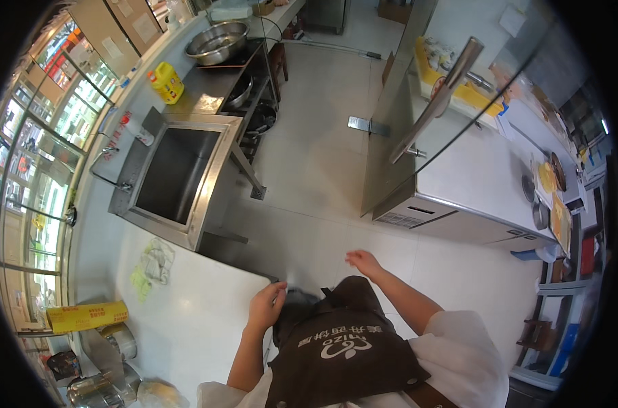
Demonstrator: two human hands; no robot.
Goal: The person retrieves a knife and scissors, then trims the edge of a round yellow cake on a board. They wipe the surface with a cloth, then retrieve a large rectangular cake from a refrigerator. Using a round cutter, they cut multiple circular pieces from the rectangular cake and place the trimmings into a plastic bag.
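Observation:
My left hand (267,306) hangs beside the front corner of the white worktop (202,316), its fingers loosely bent and nothing seen in them. Whether it touches the worktop's edge, I cannot tell. Over the pale tiled floor (314,168), my right hand (366,264) is held out in front of my body, empty, with the fingers slightly curled. A dark brown apron (339,336) bearing white writing covers my front. On the worktop lies a crumpled cloth (157,261) with a light green cloth (140,283) against it.
Ahead on the left stands a stainless steel sink (179,173); beyond it are a yellow jug (166,83) and a large metal basin (218,42). A glass door (390,168) with a metal handle (439,99) stands at right, by a white-topped counter (472,173). A yellow box (88,316) lies left.

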